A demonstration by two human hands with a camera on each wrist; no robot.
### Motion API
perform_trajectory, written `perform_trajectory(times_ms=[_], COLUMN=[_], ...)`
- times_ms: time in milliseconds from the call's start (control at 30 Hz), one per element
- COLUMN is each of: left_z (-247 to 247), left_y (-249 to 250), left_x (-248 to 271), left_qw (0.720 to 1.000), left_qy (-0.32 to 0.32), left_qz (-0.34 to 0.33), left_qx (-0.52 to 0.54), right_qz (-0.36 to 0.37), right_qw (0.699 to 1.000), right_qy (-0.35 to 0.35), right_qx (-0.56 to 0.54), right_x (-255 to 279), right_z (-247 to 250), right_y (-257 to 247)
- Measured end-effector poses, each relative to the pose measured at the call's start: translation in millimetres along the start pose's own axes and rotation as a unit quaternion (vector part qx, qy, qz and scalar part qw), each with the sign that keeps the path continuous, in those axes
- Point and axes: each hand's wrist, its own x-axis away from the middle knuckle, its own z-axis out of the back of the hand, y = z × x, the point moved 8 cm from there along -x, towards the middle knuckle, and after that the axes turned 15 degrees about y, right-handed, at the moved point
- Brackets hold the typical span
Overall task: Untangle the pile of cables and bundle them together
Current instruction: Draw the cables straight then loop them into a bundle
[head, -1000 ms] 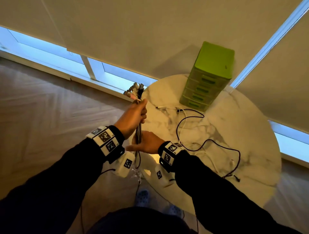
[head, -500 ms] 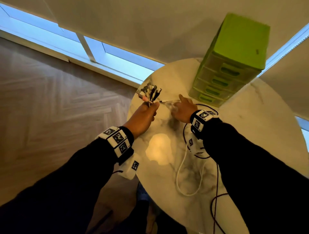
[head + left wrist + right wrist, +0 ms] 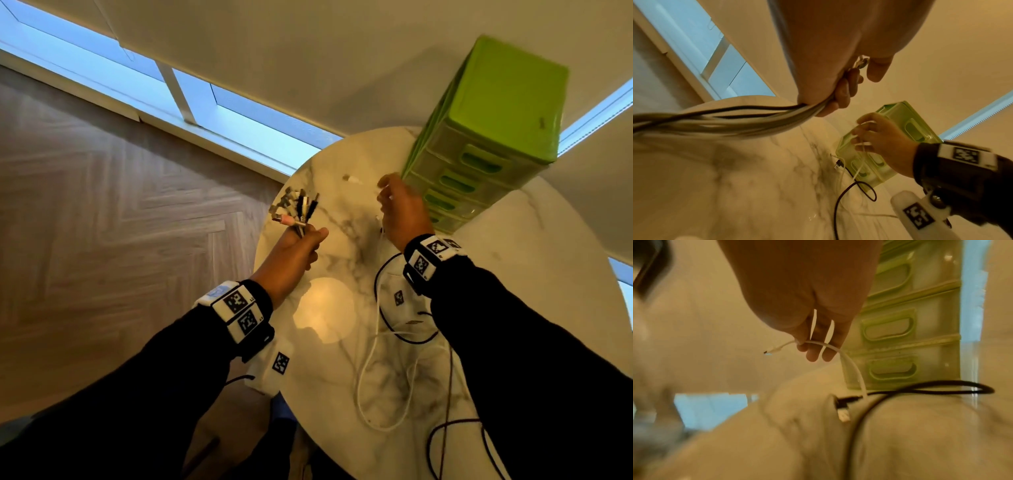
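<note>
Head view: left hand (image 3: 294, 251) at frame centre, fingers clamped round gathered cables (image 3: 296, 214); right hand (image 3: 404, 212) centre-right, pinching white cable (image 3: 849, 363) above marble table (image 3: 342, 377). Best drawn gently clear of black cable (image 3: 920, 386), then laid plug-end alongside the gathered ends.

Head camera looks steeply down on the marble table (image 3: 342, 342); both wrist cameras sit close, sharing the green drawer unit (image 3: 906, 123) (at 1 o'clock overhead).

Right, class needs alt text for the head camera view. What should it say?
A person's left hand grips a bundle of cables by their plug ends over a round marble table, while the right hand lifts a thin white cable beside green plastic drawers. A black cable lies loose.
</note>
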Motion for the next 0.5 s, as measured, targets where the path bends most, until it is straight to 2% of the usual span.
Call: perform_trajectory(times_ms=[67,100,200,333,500], left_z=[4,5,0,-13,-13], left_y=[1,4,12,30,38], left_x=[-1,0,7,31,56], left_qw=[0.999,0.998,0.996,0.995,0.998], left_qy=[0.023,0.027,0.013,-0.025,0.003], left_qz=[0.011,0.014,0.012,-0.032,-0.042], left_qx=[0.037,0.054,0.091,0.096,0.049], right_qz=[-0.104,-0.126,-0.118,-0.073,-0.065], right_qw=[0.977,0.958,0.924,0.937,0.946], right_qy=[0.082,0.107,0.084,0.005,0.02], right_qx=[-0.167,-0.236,-0.355,-0.342,-0.317], right_x=[-2,3,39,96,130], right_z=[29,44,66,68,75], right_y=[-6,-17,-68,-114,-126])
